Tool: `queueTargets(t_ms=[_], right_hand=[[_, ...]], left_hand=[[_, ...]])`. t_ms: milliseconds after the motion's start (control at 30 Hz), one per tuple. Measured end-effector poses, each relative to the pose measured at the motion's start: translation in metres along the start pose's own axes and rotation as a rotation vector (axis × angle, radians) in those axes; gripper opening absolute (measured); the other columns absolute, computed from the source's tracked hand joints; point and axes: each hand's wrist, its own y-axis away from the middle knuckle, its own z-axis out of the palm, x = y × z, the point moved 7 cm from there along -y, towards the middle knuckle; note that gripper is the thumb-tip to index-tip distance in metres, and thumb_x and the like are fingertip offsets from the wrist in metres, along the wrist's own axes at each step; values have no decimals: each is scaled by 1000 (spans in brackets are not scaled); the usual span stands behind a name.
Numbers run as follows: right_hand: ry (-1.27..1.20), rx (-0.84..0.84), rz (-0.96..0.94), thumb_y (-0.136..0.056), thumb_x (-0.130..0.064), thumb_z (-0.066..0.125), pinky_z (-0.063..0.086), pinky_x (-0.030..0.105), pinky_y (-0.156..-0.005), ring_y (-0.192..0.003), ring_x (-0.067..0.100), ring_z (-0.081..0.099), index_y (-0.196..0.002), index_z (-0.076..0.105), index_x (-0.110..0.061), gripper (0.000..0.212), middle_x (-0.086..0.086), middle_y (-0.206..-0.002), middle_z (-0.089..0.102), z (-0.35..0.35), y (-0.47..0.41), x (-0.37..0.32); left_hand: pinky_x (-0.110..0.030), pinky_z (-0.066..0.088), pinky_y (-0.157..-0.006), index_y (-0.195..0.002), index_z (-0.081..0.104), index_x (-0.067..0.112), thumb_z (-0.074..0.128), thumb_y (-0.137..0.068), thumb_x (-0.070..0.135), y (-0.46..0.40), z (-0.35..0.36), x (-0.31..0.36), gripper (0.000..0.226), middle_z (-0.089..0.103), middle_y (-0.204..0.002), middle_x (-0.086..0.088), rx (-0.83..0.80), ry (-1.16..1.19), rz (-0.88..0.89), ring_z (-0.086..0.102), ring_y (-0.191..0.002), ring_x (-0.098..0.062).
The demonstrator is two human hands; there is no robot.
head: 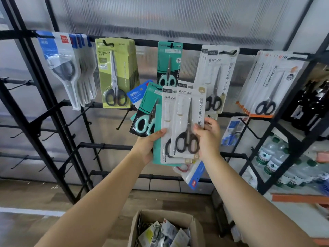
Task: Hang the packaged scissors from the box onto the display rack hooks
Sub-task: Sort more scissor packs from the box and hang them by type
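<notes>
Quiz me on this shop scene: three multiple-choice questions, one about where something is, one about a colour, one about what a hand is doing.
1. Where is the cardboard box?
A. On the floor below the arms
B. On the top rail
C. On the right-hand shelf

2. What colour is the hanging pack marked SCISSORS?
A. Red
B. Yellow-green
C. Purple

3. What is the right hand doing?
A. Hanging empty
B. Resting on the box
C. Gripping the front white pack

Answers:
1 A, it sits open at the bottom edge.
2 B, its card is yellow-green.
3 C, the fingers curl round the pack's edge.

I see a ribbed translucent wall panel (160, 16), wood-look floor (35, 196), and bottled water (272, 157) on a side shelf (300, 197).
</notes>
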Motion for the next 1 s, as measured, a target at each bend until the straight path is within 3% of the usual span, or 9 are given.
queueTargets(t_ms=[200,300,400,500,600,767,867,933,1000], right_hand=[[118,-3,-268,-85,9,57,54,18,-70,-75,3,66,-114,48,-21,43,-8,-79,71,-21,-13,-70],[226,-12,-401,-87,4,57,53,24,-80,-88,15,65,-131,44,-20,53,11,-102,67,-22,-19,-106],[338,-13,-453,-89,1,56,53,15,-74,-80,15,65,-138,45,-18,54,-18,-105,61,-22,-28,-126],[371,16,-438,-89,2,55,43,30,-86,-82,36,57,-139,45,-17,54,-26,-110,57,-31,-35,-128],[439,-8,-434,-90,2,53,30,24,-90,-87,37,52,-140,42,-13,53,-3,-139,49,-36,-39,-127],[525,-16,-450,-90,3,52,43,-1,-79,-104,16,61,-141,40,-10,53,7,-144,43,-35,-46,-129],[408,-2,-417,-90,3,53,43,0,-69,-67,14,58,-140,42,-11,53,1,-136,53,-42,-48,-122],[359,36,-420,-90,2,54,42,4,-60,-55,4,37,-139,44,-10,52,-17,-100,65,-49,-49,-120],[348,64,-414,-89,1,55,48,10,-67,-54,3,33,-139,46,-12,52,-10,-82,65,-54,-51,-120]], left_hand=[[-39,58,-60,-103,67,14,78,-60,16,-13,19,25,44,74,-97,-9,-25,-48,56,72,-83,-25],[-40,57,-57,-97,68,16,79,-59,16,-15,26,32,40,75,-94,-8,-28,-49,68,73,-80,-24],[-41,57,-53,-95,68,17,79,-59,17,-15,30,32,38,75,-90,-7,-29,-54,50,73,-75,-24],[-40,57,-54,-97,68,15,79,-58,17,-15,32,31,40,75,-91,-8,-40,-61,44,73,-76,-25],[-39,57,-56,-99,67,13,78,-58,17,-15,32,32,43,75,-93,-9,-38,-79,36,73,-77,-26],[-38,57,-53,-100,66,14,76,-62,17,-16,33,37,39,75,-89,-7,-46,-83,50,73,-75,-23],[-38,57,-55,-104,65,14,76,-63,17,-16,33,39,42,75,-92,-7,-57,-85,62,73,-77,-24],[-38,57,-56,-105,64,14,75,-63,16,-15,33,39,43,75,-93,-7,-62,-84,70,73,-79,-24],[-38,57,-56,-105,64,13,74,-63,15,-15,33,38,43,75,-93,-8,-58,-81,71,73,-78,-24]])
